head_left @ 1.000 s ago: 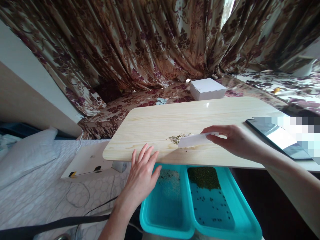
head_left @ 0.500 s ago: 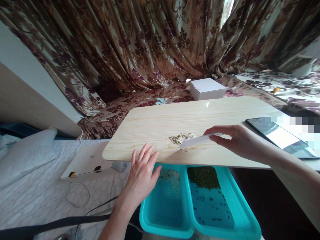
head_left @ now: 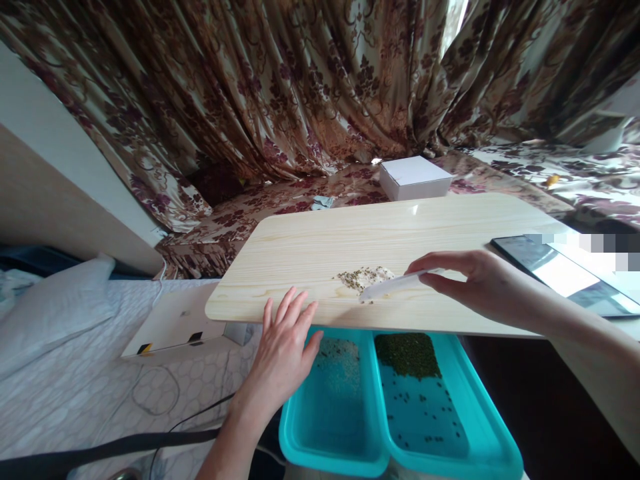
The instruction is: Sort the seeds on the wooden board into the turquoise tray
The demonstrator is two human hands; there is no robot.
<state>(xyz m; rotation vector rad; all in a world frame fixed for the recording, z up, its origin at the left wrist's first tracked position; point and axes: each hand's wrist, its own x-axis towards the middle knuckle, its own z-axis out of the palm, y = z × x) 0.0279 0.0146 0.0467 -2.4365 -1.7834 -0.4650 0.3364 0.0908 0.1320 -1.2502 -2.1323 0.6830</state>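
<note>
While the white card (head_left: 393,285) was pinched between thumb and fingers by the right hand (head_left: 467,275), beside the mixed grains (head_left: 356,277) on the table (head_left: 320,240), the left hand (head_left: 283,347) was spread at the table's near edge, nothing grasped. Light, short strokes with the card's edge low seemed needed, lest grains be scattered. Compared with the first frame, more pale grains were exposed and the card was seen more edge-on.

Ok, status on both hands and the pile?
Right hand gripping white card, near end beside mixed pile. Left hand open at table edge, holding nothing. Nothing visible between card and pile.
</note>
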